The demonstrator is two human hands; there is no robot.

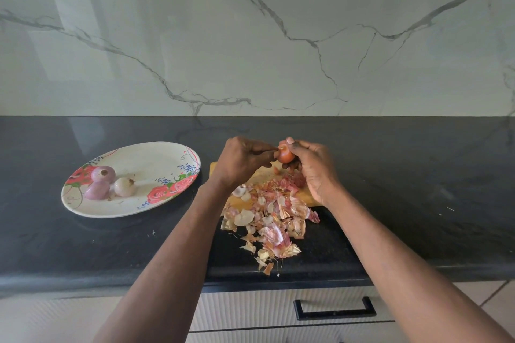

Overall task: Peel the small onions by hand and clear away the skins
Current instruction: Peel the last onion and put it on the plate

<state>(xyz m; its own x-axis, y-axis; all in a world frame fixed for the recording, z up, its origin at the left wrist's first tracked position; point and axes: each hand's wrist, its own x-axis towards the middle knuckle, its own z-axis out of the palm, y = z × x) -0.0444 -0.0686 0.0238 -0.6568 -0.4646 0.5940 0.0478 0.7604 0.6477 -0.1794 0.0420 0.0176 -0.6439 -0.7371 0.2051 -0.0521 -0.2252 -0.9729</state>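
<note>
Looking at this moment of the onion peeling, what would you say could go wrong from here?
1. The pile of skins has spilled off the wooden board and reaches close to the counter's front edge; scraps may fall to the floor.
2. The onion is held in the air between the left hand and right hand; it might slip and drop.
3. The three peeled onions sit loose on the shallow plate and might roll if it is bumped.

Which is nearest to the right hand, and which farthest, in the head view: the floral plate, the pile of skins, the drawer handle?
From the right hand:
1. Pile of skins, just below it.
2. Floral plate, to its left.
3. Drawer handle, under the counter edge.
</note>
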